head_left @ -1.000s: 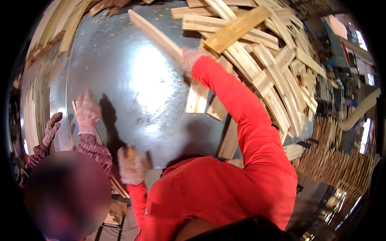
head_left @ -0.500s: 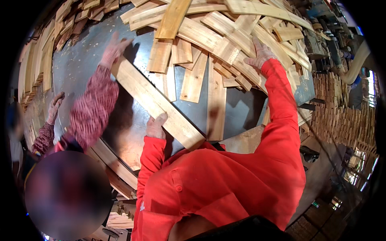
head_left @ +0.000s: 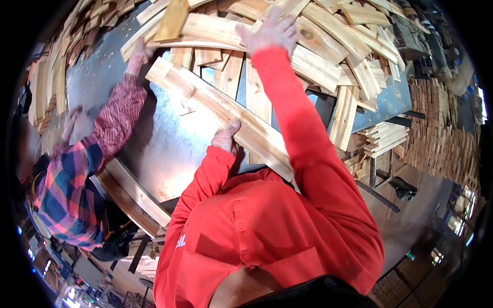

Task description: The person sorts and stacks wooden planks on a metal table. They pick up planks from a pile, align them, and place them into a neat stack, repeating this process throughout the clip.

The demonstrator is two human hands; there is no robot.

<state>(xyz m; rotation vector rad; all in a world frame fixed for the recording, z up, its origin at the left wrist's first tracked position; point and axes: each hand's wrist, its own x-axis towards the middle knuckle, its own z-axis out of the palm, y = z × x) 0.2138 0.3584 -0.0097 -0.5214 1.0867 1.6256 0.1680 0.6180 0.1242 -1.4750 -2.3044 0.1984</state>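
Note:
My left hand [head_left: 226, 137], thumb over the edge, grips a long pale wooden board [head_left: 251, 128] that slants across the table in front of my body. A second board seems to lie against it lengthwise, though I cannot tell for sure. My right hand [head_left: 270, 35], in a pale glove, reaches far out over the heap of boards [head_left: 313, 38], its fingers spread on or just above them. A long board [head_left: 210, 30] lies just left of that hand. Both my sleeves are red.
A co-worker in a plaid vest [head_left: 69, 187] stands at the left, one gloved hand [head_left: 137, 57] by the end of a board in the heap. Metal table [head_left: 174, 149] lies under the boards. Stacked slats [head_left: 431, 133] rise at the right; more boards [head_left: 49, 95] stand far left.
My right hand has swung left across the heap. The board in my left hand has shifted right. Boards in the heap have moved left. The co-worker's hand has left my board's far end.

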